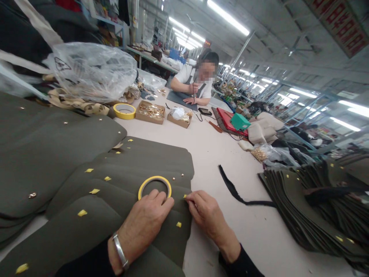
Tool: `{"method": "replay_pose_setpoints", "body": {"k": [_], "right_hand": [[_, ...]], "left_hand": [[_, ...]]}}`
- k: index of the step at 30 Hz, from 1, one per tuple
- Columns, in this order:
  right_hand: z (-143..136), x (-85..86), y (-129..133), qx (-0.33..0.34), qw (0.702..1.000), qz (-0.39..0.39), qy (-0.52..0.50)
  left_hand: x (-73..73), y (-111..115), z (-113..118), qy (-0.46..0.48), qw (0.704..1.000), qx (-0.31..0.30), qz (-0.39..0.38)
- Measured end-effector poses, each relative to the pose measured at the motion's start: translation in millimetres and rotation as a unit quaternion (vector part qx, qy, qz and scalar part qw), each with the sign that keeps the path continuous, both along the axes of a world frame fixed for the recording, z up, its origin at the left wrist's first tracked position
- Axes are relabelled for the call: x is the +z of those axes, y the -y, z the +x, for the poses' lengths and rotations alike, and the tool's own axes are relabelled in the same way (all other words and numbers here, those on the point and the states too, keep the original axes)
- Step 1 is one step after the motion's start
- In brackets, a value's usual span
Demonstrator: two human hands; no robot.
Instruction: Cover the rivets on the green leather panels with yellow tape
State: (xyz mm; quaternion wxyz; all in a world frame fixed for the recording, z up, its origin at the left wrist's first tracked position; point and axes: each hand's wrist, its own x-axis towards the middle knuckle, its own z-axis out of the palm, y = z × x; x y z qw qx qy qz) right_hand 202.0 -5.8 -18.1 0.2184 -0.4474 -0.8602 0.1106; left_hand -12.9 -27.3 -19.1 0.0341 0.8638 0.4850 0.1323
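My left hand [147, 215] is closed around the near side of a roll of yellow tape [155, 179], just above dark olive panels [155, 154] that overlap on the table. At the right edge of the panels, my right hand [206, 211] pinches a small piece of yellow tape [185, 196] between thumb and forefinger. Another yellow tape piece [178, 224] sticks to the panel below it. Two small metal studs [173, 178] show beyond my right fingertips. More bits of yellow tape dot the panels to the left.
Stacked olive panels [300, 207] stand at right, near a black strip [230, 186]. Farther back are a second tape roll [124, 110], boxes of gold hardware [150, 112], a clear plastic bag [92, 71] and a red item [227, 120]. A co-worker [191, 82] leans over the far end.
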Motion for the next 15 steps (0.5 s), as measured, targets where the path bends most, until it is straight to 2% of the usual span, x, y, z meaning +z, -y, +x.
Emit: {"method": "replay_pose_setpoints", "body": {"k": [2, 4, 7, 10, 12, 15], "right_hand": [[-6, 0.0, -3, -0.011, 0.999, -0.018, 0.041], [-13, 1.9, -10, -0.06, 0.995, -0.06, 0.054], [-22, 8.5, -21, -0.136, 0.978, -0.153, 0.033], [-26, 16.4, -26, -0.171, 0.964, -0.201, 0.013], [-25, 21.1, -22, -0.163, 0.963, -0.216, 0.006], [-17, 26.9, -7, -0.084, 0.959, -0.271, 0.018]], "left_hand": [[-0.2, -1, 0, -0.005, 1.0, -0.002, 0.009], [0.5, -3, 0, -0.007, 1.0, -0.01, 0.014], [3.3, -9, -1, -0.002, 1.0, -0.027, 0.002], [7.5, -13, -5, 0.033, 0.998, -0.045, -0.02], [10.3, -14, -9, 0.068, 0.996, -0.06, -0.02], [13.0, -14, -16, 0.107, 0.992, -0.073, 0.001]]}}
